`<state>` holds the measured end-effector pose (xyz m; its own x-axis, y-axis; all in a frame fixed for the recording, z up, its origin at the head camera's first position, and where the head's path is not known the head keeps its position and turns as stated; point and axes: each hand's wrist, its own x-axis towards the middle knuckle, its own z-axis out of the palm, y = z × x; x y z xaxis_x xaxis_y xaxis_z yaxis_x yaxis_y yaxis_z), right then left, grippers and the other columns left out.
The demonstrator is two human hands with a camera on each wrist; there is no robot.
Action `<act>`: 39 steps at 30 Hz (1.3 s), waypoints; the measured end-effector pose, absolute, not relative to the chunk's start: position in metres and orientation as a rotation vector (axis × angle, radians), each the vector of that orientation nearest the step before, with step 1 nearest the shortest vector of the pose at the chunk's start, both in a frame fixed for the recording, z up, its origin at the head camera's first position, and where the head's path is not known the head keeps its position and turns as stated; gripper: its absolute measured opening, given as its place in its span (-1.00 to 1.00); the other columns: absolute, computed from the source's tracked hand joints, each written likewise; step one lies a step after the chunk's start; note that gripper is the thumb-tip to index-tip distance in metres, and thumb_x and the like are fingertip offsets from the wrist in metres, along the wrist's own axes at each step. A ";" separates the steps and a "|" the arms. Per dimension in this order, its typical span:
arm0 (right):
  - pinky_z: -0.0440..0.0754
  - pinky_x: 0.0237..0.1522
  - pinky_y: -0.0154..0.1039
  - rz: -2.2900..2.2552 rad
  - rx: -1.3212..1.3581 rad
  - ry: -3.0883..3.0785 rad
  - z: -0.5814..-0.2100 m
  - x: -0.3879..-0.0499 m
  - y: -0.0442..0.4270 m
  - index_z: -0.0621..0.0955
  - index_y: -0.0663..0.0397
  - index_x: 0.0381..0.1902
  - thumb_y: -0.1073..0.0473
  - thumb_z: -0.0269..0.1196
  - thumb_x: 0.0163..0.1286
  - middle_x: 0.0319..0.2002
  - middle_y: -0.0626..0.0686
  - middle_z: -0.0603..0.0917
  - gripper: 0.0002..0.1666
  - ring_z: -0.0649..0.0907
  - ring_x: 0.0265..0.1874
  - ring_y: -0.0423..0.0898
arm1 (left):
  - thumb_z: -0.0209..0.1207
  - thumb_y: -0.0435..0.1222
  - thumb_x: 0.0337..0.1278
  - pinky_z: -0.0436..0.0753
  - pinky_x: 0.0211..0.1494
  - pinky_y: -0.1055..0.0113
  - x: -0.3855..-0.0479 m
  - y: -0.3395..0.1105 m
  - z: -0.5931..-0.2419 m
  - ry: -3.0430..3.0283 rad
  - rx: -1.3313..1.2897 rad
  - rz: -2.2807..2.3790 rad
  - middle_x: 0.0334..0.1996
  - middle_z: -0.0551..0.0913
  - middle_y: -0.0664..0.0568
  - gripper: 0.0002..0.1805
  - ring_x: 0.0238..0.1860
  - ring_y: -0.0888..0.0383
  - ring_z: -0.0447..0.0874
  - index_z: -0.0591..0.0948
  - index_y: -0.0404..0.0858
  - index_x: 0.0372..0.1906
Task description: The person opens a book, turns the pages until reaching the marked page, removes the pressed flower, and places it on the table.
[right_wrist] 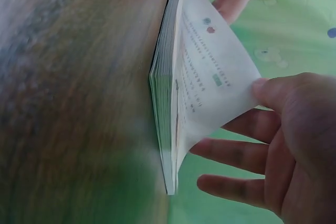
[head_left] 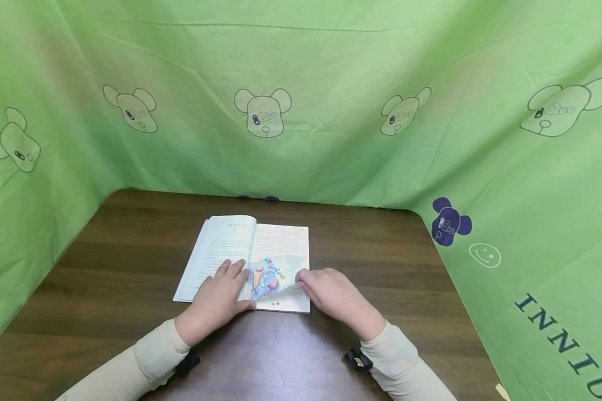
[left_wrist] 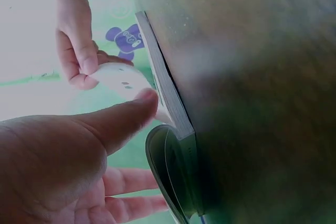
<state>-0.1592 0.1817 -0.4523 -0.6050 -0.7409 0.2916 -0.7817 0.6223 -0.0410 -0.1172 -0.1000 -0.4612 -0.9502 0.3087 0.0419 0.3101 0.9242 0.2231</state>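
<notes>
An open book [head_left: 281,239] with printed text lies on the table, a colourful picture low on its right side. My right hand [head_left: 333,292] pinches the lower corner of a right-hand page [right_wrist: 215,72] between thumb and fingers. That page is lifted off the ones below and bends upward. Across the lower part of the book, near the fold, rests my left hand [head_left: 218,301] with its fingers spread. Its thumb [left_wrist: 123,121] reaches over the bottom edge of the book in the left wrist view. The left pages curve up near the spine.
The brown wooden table [head_left: 130,250] extends around the book on all sides. Green cloth [head_left: 321,161] with bear-head prints hangs behind it and along both sides. A small pale object [head_left: 502,391] shows at the table's right edge.
</notes>
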 end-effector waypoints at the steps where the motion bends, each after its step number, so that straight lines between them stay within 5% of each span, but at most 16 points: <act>1: 0.66 -0.17 -0.14 0.250 1.231 -2.597 -0.451 -0.159 0.182 0.55 -0.06 -0.07 0.10 0.17 0.56 -0.42 -0.17 0.69 -0.91 0.70 -0.40 -0.18 | 0.43 0.14 0.08 0.59 0.10 -0.35 -0.118 -0.100 -0.461 -3.074 -0.496 -0.364 0.43 0.45 -0.19 -0.21 0.45 -0.31 0.36 0.58 -0.28 0.29; 5: 0.67 0.08 -0.06 0.307 1.160 -2.595 -0.447 -0.160 0.182 0.58 0.00 0.15 0.12 0.26 0.49 -0.01 -0.01 0.78 -0.68 0.76 -0.02 -0.07 | 0.41 0.06 0.16 0.62 0.11 -0.27 -0.118 -0.101 -0.461 -3.059 -0.502 -0.386 0.42 0.47 -0.20 -0.27 0.43 -0.29 0.39 0.57 -0.30 0.31; 9: 0.58 0.27 0.02 0.312 1.083 -2.620 -0.446 -0.162 0.183 0.52 0.12 0.35 0.11 0.35 0.41 0.30 0.13 0.63 -0.41 0.64 0.26 0.04 | 0.43 -0.03 0.15 0.68 0.10 -0.13 -0.119 -0.102 -0.461 -3.019 -0.495 -0.432 0.43 0.45 -0.23 -0.17 0.42 -0.25 0.43 0.43 -0.33 0.44; 17: 0.49 0.36 0.10 0.270 1.160 -2.725 -0.447 -0.160 0.183 0.59 0.08 0.30 -0.01 0.31 0.46 0.36 0.12 0.58 -0.46 0.57 0.35 0.10 | 0.47 -0.14 0.10 0.70 -0.37 0.01 -0.121 -0.104 -0.460 -2.926 -0.404 -0.563 0.57 0.13 -0.36 0.27 0.39 -0.30 0.44 -0.19 -0.22 0.67; 22: 0.42 0.40 0.17 0.199 1.260 -2.811 -0.449 -0.157 0.184 0.62 0.07 0.29 -0.08 0.33 0.43 0.38 0.11 0.57 -0.43 0.53 0.38 0.11 | 0.51 -0.25 0.02 0.54 -0.60 0.25 -0.121 -0.104 -0.459 -2.843 -0.375 -0.549 0.61 -0.09 -0.39 0.33 0.40 -0.38 0.37 -0.23 -0.23 0.67; 27: 0.42 0.36 0.25 0.164 1.332 -2.858 -0.453 -0.156 0.185 0.65 0.07 0.22 -0.09 0.38 0.37 0.36 0.13 0.58 -0.44 0.54 0.37 0.13 | 0.56 -0.33 -0.09 0.53 -0.60 0.32 -0.121 -0.104 -0.458 -2.792 -0.385 -0.540 0.61 -0.23 -0.43 0.35 0.48 -0.47 0.20 -0.16 -0.26 0.66; 32: 0.43 0.35 0.26 0.152 1.343 -2.910 -0.452 -0.155 0.187 0.68 0.03 0.14 -0.06 0.38 0.37 0.35 0.10 0.60 -0.53 0.54 0.37 0.11 | 0.59 -0.32 -0.14 0.73 -0.07 -0.08 -0.122 -0.105 -0.457 -2.763 -0.407 -0.498 0.62 -0.31 -0.41 0.35 0.55 -0.51 -0.05 -0.10 -0.25 0.66; 35: 0.43 0.35 0.26 0.160 1.343 -2.927 -0.452 -0.155 0.187 0.68 0.04 0.15 -0.05 0.37 0.38 0.36 0.10 0.59 -0.54 0.53 0.38 0.11 | 0.60 -0.28 -0.15 0.37 0.27 -0.49 -0.122 -0.107 -0.456 -2.778 -0.415 -0.443 0.63 -0.31 -0.35 0.33 0.59 -0.47 -0.20 -0.05 -0.23 0.66; 39: 0.43 0.34 0.27 0.165 1.342 -2.934 -0.452 -0.156 0.187 0.68 0.04 0.16 -0.04 0.37 0.39 0.36 0.09 0.58 -0.54 0.53 0.39 0.12 | 0.58 -0.28 -0.14 0.11 0.31 -0.63 -0.124 -0.111 -0.453 -2.811 -0.453 -0.399 0.66 -0.23 -0.27 0.26 0.61 -0.41 -0.23 0.05 -0.19 0.65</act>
<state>-0.1563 0.1868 -0.4523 -0.6517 -0.7576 -0.0381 -0.7485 0.6504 -0.1294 -0.1244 -0.1108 -0.4531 -0.9159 0.2660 0.3006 0.3391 0.9135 0.2248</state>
